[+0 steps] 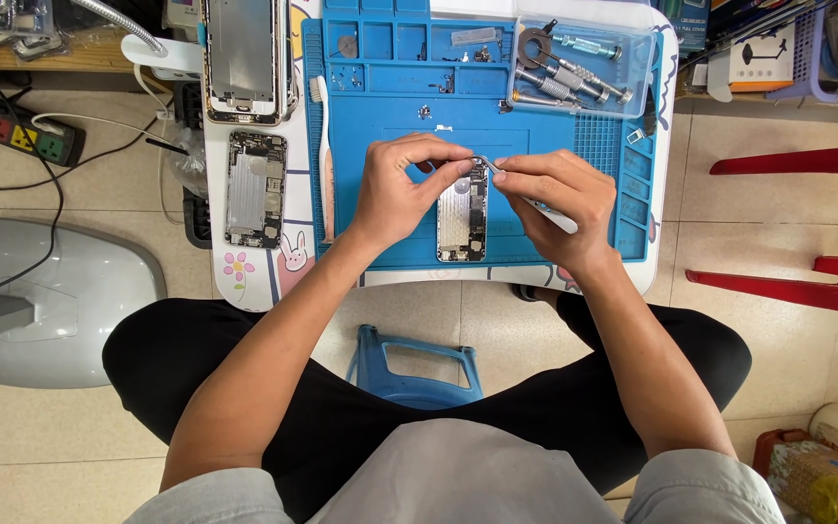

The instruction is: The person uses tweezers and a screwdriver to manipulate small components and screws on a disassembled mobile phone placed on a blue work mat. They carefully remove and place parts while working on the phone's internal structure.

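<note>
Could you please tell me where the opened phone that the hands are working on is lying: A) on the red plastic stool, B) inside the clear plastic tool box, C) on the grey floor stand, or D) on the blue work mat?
D: the opened silver phone housing lies on the blue silicone work mat, with the left hand and right hand over its top end.

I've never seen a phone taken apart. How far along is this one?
Done: the phone shell on the blue mat lies open, loose screws in the mat's trays. In hand: left hand steadies it, right hand works tweezers at its top. Left: parts inside remain.
</note>
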